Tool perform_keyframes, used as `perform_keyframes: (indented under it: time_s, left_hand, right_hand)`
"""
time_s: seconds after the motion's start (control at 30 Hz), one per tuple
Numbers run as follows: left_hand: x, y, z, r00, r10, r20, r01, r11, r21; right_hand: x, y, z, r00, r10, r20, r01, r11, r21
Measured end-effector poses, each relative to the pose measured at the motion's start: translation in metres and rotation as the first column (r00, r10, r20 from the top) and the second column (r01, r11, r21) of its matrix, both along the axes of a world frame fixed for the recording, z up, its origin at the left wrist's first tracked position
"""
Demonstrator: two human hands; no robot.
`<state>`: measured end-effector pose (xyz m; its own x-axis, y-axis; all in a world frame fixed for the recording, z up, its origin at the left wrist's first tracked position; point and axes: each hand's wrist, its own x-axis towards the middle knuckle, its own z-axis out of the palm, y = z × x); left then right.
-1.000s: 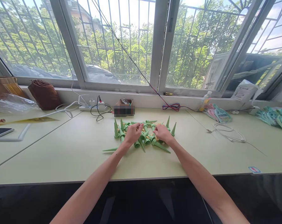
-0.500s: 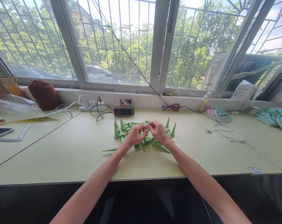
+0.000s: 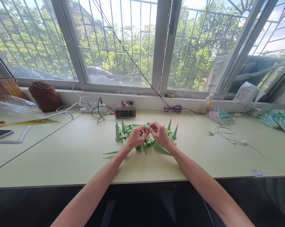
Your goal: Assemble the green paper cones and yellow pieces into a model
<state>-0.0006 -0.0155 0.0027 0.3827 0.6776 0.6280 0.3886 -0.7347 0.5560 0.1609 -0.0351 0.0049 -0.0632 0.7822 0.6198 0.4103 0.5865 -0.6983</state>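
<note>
My left hand (image 3: pixel 137 136) and my right hand (image 3: pixel 159 133) meet fingertip to fingertip above a pile of green plastic spikes. Both are closed in a pinch, and what lies between the fingertips is too small and hidden to name. Some cone-shaped spikes stand point up, such as the green spike (image 3: pixel 175 131) at the right and another green spike (image 3: pixel 117 132) at the left. One green spike (image 3: pixel 162 148) lies beneath my right wrist, and a thin green spike (image 3: pixel 111 152) points left beside my left wrist. Small orange-yellow pieces show among them.
Behind the pile sits a small open box (image 3: pixel 125 109) near a power strip (image 3: pixel 92 109). A coiled white cable (image 3: pixel 232 134) and bagged pink and teal items (image 3: pixel 219 115) lie to the right. A phone (image 3: pixel 2 134) and a brown pouch (image 3: pixel 44 96) are at the left.
Almost nothing differs. Both hands stay pinched together over the pile, with only a slight shift of the fingers.
</note>
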Motion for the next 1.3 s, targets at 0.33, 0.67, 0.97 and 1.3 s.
perform_keyframes:
  time_s: [0.33, 0.67, 0.97, 1.3]
  left_hand:
    - [0.0011, -0.0019, 0.0025, 0.999, 0.017, 0.045, -0.013, 0.996, -0.085]
    - [0.0018, -0.001, 0.0034, 0.997, 0.035, 0.073, -0.023, 0.988, -0.15]
    - [0.0015, 0.0003, 0.0035, 0.998, 0.039, 0.057, -0.032, 0.993, -0.113]
    - [-0.0002, 0.0017, 0.0009, 0.994, 0.065, -0.083, -0.067, 0.998, -0.018]
  right_hand:
    - [-0.0022, 0.0031, -0.0042, 0.99, 0.027, -0.138, -0.029, 0.999, -0.014]
    - [-0.0037, -0.0004, -0.0023, 0.996, 0.053, -0.077, -0.054, 0.998, -0.013]
    - [-0.0024, -0.0017, -0.0029, 0.999, 0.038, 0.038, -0.038, 0.999, -0.001]
    - [0.0037, 0.005, -0.0029, 0.95, -0.302, 0.083, 0.289, 0.948, 0.134]
